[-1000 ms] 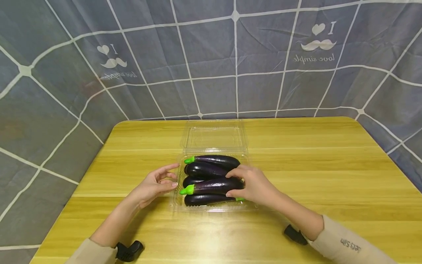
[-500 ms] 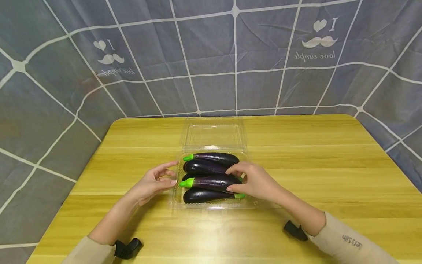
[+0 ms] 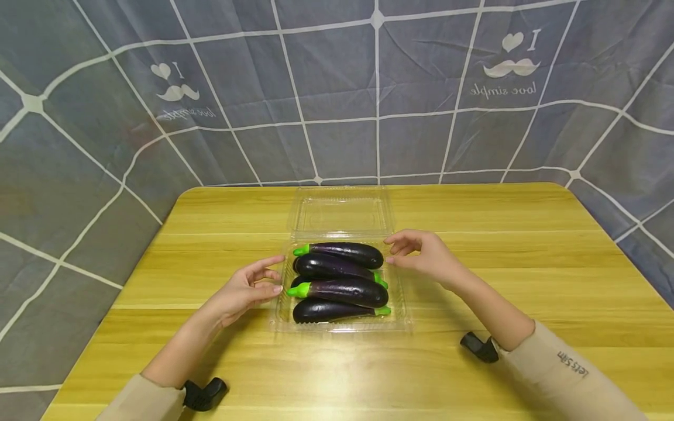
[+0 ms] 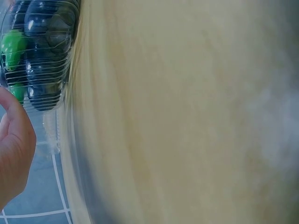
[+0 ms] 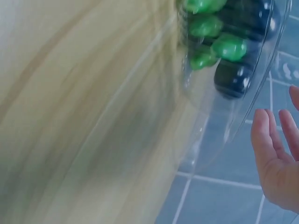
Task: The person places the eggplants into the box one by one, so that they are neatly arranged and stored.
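Several glossy dark eggplants (image 3: 344,292) with bright green caps lie side by side, partly stacked, in a clear plastic clamshell container (image 3: 397,316). One beneath is mostly hidden. My left hand (image 3: 244,295) is at the container's left wall, index finger and thumb at the rim; whether they touch it is hard to tell. Beside the far right corner, my right hand (image 3: 423,257) holds nothing, its fingers loosely bent. Green caps (image 5: 229,46) show through the container wall in the right wrist view, with the right hand (image 5: 278,163) apart from it.
The container's clear lid (image 3: 339,216) lies folded back toward the far edge of the wooden table (image 3: 500,251). A grey curtain (image 3: 342,88) with white lines hangs behind and at the sides. Black devices (image 3: 205,394) are on both wrists.
My right hand has let go of an eggplant near the front and moved back and right to the container's far corner. The left hand stays at the left rim.
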### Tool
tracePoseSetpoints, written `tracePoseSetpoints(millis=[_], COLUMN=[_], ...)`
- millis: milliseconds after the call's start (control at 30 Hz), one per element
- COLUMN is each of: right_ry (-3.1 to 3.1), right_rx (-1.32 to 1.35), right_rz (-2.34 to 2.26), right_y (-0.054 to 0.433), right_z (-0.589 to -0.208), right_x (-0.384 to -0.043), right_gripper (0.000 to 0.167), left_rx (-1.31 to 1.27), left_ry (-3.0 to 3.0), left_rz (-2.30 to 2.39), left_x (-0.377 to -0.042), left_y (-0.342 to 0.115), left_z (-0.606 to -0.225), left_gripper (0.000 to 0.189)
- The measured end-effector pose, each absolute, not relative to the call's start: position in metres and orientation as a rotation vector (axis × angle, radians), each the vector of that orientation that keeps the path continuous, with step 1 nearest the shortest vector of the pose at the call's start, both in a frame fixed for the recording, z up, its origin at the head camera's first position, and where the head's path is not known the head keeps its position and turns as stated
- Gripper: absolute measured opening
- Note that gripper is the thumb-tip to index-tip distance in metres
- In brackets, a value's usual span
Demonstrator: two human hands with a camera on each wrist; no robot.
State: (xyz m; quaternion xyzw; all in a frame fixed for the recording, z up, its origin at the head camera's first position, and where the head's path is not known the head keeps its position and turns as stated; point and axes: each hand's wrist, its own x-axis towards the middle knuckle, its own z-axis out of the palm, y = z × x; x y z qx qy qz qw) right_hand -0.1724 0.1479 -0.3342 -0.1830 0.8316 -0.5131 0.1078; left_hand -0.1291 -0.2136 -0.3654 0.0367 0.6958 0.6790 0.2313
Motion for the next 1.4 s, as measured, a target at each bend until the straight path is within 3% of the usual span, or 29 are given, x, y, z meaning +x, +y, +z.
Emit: tracePoseSetpoints(millis=[400, 933, 1400], right_ry=[2.457, 1.809, 1.608], right_rx=[-0.413, -0.030, -0.074], right_rz=[-1.506, -1.843, -1.889], right_y=[0.162, 0.166, 0.163], right_z=[-0.340, -0.359, -0.364], right_x=[-0.196, -0.220, -0.218], right_gripper=[0.039, 0.064, 0.071], left_rx=[0.107, 0.120, 0.131], left_ry=[1.903, 1.914, 1.922], left_rz=[1.870, 1.875, 1.860], left_x=[-0.129, -0.128, -0.128], left_y=[-0.214, -0.213, -0.216], left_z=[-0.365, -0.369, -0.372], left_gripper=[0.069, 0.070, 0.070])
